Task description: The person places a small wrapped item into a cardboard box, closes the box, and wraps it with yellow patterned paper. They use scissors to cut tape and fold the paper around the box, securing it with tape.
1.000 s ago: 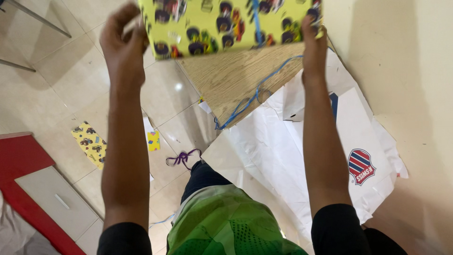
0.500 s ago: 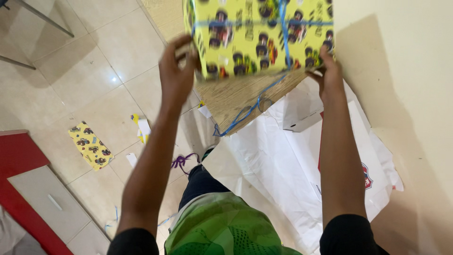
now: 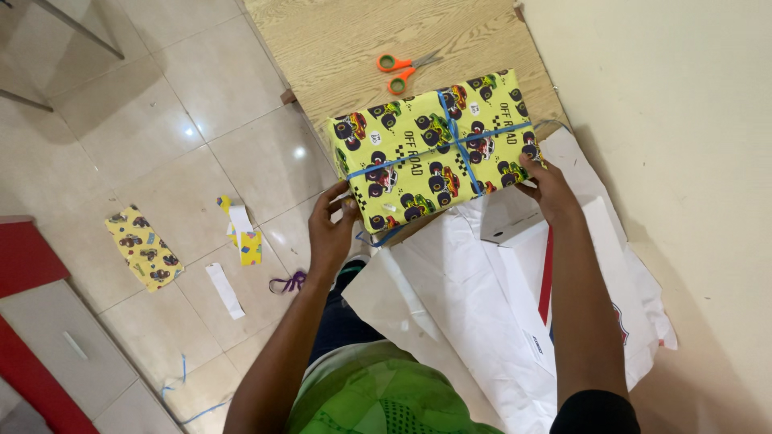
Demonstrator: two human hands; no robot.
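Observation:
A box wrapped in yellow paper with a truck pattern (image 3: 434,149) rests on a small wooden table (image 3: 354,40), tied crosswise with blue ribbon (image 3: 458,145). My left hand (image 3: 331,225) grips the box's near left corner. My right hand (image 3: 545,183) holds its near right corner. Both arms reach forward from below.
Orange-handled scissors (image 3: 398,71) lie on the table behind the box. White paper sheets (image 3: 474,305) spread on the floor to the right, against a cream wall. Yellow paper scraps (image 3: 145,247), a white strip (image 3: 223,289) and a purple ribbon piece (image 3: 288,281) litter the tiles. A red cabinet edge (image 3: 32,265) stands at left.
The wrapped box was held up high in both hands; now it has come down and lies flat on the table. Both hands lowered with it, and the scissors have come into view.

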